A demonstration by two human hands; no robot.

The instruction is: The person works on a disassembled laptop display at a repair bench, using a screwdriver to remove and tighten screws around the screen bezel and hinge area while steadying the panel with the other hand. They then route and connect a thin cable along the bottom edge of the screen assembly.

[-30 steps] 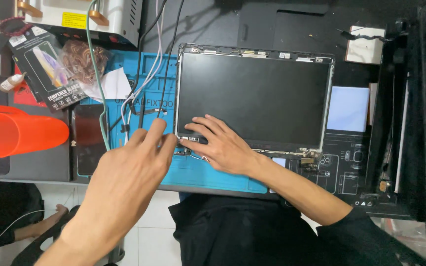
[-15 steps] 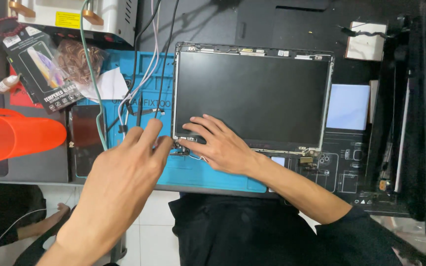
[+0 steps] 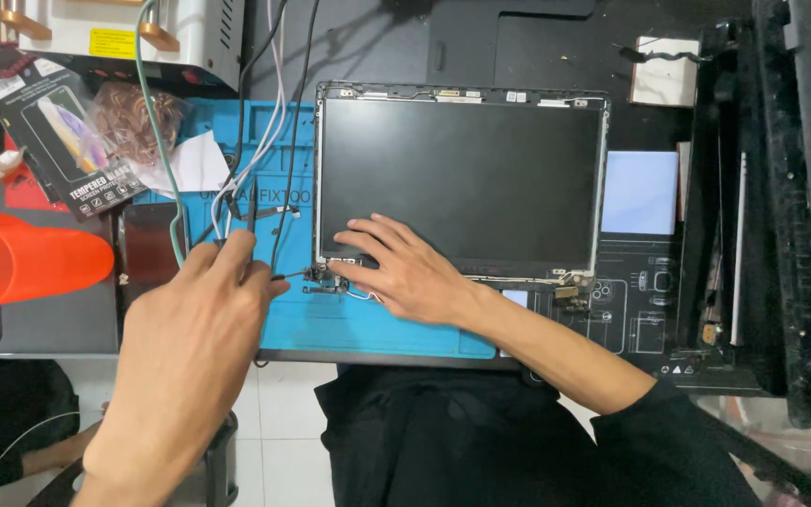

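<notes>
- at the middle of the frame, a bare laptop screen panel (image 3: 462, 178) lies face up on a blue repair mat (image 3: 368, 324), its dark glass ringed by a thin metal frame with the bezel off.
- the right hand (image 3: 405, 272) rests flat on the panel's lower left corner, fingers spread wide and holding nothing, pressing the panel down.
- just left of that corner sits the small metal hinge bracket (image 3: 326, 280), with thin wires beside it.
- the left hand (image 3: 190, 347) comes in from the lower left, fingers pinched narrow around a slim screwdriver (image 3: 288, 275) whose tip points at the hinge bracket.
- a bundle of cables (image 3: 265, 122), white, black and green, runs from the top of the frame down across the mat to near the left hand.
- at the left edge lies an orange plastic cone (image 3: 21, 258).
- in the upper left lies a black screen-protector package (image 3: 63, 141) beside crumpled paper.
- at the right of the panel sits a pale blue sheet (image 3: 640, 192), and further right, black laptop housing parts (image 3: 781, 188) stand stacked along the right edge.
</notes>
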